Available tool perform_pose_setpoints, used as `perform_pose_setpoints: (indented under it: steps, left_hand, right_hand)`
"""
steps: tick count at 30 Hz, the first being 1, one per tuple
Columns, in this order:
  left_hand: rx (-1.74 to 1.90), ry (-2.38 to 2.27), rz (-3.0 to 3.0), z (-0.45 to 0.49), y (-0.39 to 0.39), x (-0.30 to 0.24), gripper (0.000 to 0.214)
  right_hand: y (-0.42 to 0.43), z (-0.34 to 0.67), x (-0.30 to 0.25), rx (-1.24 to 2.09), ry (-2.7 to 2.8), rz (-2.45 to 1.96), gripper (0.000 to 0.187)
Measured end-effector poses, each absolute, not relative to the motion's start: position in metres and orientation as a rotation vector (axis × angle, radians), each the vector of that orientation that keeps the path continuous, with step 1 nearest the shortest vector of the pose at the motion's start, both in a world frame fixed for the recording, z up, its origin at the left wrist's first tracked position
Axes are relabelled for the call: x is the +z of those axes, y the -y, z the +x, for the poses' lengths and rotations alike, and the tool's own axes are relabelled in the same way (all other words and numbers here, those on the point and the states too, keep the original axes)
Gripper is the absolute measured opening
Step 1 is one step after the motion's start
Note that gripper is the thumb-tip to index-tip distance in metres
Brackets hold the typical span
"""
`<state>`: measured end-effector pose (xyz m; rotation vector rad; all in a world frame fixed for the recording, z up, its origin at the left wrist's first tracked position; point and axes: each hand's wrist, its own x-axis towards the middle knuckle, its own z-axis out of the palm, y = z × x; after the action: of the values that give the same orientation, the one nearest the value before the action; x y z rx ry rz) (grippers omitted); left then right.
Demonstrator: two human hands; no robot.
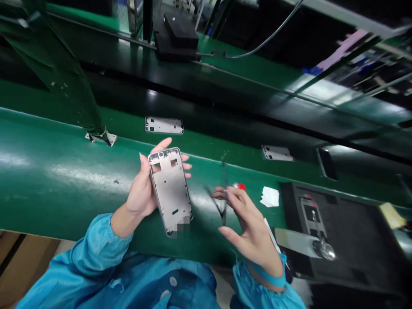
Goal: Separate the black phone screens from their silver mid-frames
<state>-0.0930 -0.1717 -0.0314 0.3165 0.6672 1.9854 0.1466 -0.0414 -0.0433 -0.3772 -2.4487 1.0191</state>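
Note:
My left hand [141,189] grips a grey metal phone frame [170,189] by its left edge, tilted upright over the green bench [58,171]. Fingers curl behind it and the thumb sits on its side. My right hand [247,223] hovers to the right of the frame with its fingers pinched on thin dark tweezers [221,206], whose tips point down toward the bench. A small red object [240,186] shows just behind the fingertips. Both arms wear blue sleeves.
Two more grey frames [164,125] [277,153] lie on the dark conveyor belt behind. A white scrap [269,197] lies on the bench. A black fixture [341,231] with a metal part stands at the right. A green post [64,73] rises at left.

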Motion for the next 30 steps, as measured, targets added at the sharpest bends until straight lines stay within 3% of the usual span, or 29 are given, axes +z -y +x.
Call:
perform_pose_setpoints:
  steps: [18, 30]
  left_hand:
    - [2.128, -0.796, 0.394, -0.105, 0.170, -0.034, 0.071]
    - [1.979, -1.123, 0.749, -0.108, 0.164, -0.046, 0.051]
  right_hand:
    - [0.051, 0.138, -0.030, 1.010, 2.646, -0.201, 0.064]
    - [0.081, 0.092, -0.067, 1.505, 2.193, -0.495, 0.079]
